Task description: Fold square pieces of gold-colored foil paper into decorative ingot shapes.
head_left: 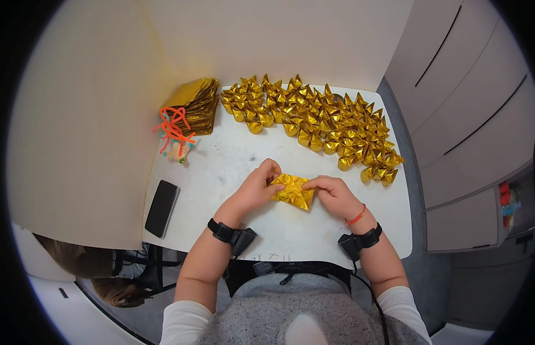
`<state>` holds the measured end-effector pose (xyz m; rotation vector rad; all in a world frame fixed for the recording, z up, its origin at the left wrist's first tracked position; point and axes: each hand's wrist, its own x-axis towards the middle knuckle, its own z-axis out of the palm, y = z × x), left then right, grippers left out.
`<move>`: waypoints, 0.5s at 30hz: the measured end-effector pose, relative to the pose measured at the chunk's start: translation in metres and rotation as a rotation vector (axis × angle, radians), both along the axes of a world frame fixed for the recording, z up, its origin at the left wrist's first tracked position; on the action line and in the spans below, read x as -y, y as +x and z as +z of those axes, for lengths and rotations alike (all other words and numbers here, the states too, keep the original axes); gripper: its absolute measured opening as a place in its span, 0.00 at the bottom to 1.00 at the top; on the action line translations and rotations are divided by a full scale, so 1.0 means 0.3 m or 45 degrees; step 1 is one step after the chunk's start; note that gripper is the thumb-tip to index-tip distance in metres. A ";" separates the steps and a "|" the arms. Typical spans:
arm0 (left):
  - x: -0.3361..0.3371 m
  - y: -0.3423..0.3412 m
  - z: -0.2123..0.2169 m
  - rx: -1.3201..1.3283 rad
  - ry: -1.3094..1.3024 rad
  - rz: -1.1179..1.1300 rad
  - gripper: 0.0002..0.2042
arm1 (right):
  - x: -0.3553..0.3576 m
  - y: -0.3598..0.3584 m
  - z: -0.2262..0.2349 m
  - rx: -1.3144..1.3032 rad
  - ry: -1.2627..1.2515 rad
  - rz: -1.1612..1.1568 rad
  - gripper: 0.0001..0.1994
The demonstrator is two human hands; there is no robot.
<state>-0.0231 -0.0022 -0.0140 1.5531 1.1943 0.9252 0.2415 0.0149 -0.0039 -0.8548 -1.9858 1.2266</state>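
White table: spread beneath the forearms, its bare middle (216, 155) lies between the hands and the gold pieces on the far side.

Gold cluster: dozens of pointed, folded foil shapes (325, 123) stand packed together, sweeping from the far middle round to the right edge.

Foil stack: flat gold sheets (193, 98) lie piled at the far left corner.

Left hand: at the foil's left end, the left hand (254, 190) holds it in a narrow grip — thumb on top, other fingers curled by the far edge, their undersides hidden.

Right hand: bent in from the right, the right hand (337, 196) pinches the far right corner, its fingertips close together on the foil.

Phone: dark-screened, it (162, 209) lies near the left edge, well apart from the left hand.

Creased foil piece: held between the two hands, the piece (294, 192) has its long axis running left to right, the right end tipped slightly nearer the wearer. Both hands touch it, neither clearly closer; its near edge lies free of fingers.

Orange strands: looped and tangled, they (176, 137) rest against the stack's near side.

Red bracelet: a thin band (356, 216) circles the right wrist.
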 end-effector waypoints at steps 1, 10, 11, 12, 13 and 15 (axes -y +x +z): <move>-0.002 -0.006 -0.010 0.000 0.000 0.000 0.16 | -0.001 0.000 0.005 0.000 0.000 0.000 0.17; 0.000 0.002 0.029 -0.346 0.015 -0.095 0.13 | 0.003 0.003 0.010 0.213 0.278 0.090 0.18; -0.002 0.002 0.025 -0.358 0.139 -0.096 0.12 | 0.003 0.001 0.012 0.211 0.369 0.065 0.16; -0.002 -0.001 0.021 -0.369 0.260 -0.092 0.12 | 0.003 -0.004 0.017 0.208 0.458 0.045 0.15; -0.005 -0.003 0.015 -0.367 0.257 -0.091 0.12 | 0.004 -0.009 0.026 0.210 0.455 0.047 0.15; -0.014 -0.004 0.004 -0.373 0.460 -0.101 0.09 | 0.004 -0.014 0.045 0.228 0.427 0.050 0.15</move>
